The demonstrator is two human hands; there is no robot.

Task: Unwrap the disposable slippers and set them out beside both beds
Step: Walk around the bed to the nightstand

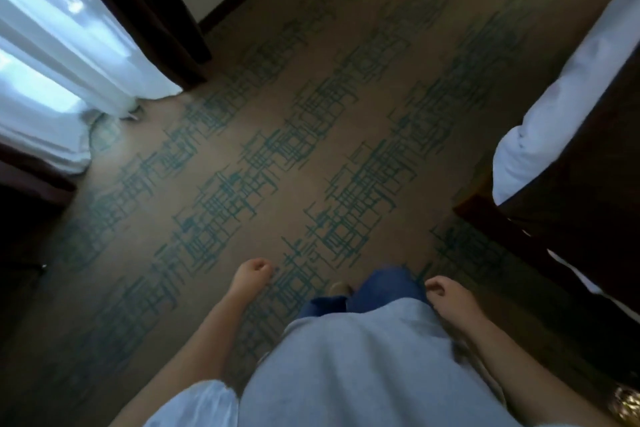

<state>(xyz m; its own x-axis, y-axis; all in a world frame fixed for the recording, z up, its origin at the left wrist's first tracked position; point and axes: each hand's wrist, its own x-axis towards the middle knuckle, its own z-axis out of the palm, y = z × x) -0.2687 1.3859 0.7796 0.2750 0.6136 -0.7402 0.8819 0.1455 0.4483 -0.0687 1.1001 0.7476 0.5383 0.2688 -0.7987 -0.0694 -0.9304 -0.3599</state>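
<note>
Both hands hang loosely curled and hold nothing — left hand, right hand — over the carpet near one bed. No slippers show here. Likely light, soft, in slick crinkly film — best pinched at a wrapper edge.

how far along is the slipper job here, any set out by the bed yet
Done: nothing that shows. No slippers, wrapped or unwrapped, lie on the carpet beside the bed at the right.
In hand: nothing. The left hand and right hand hang with loosely curled fingers, holding nothing.
Left: seemingly everything, fetching the slippers, unwrapping them and placing them by both beds. Only one bed is in view.
</note>
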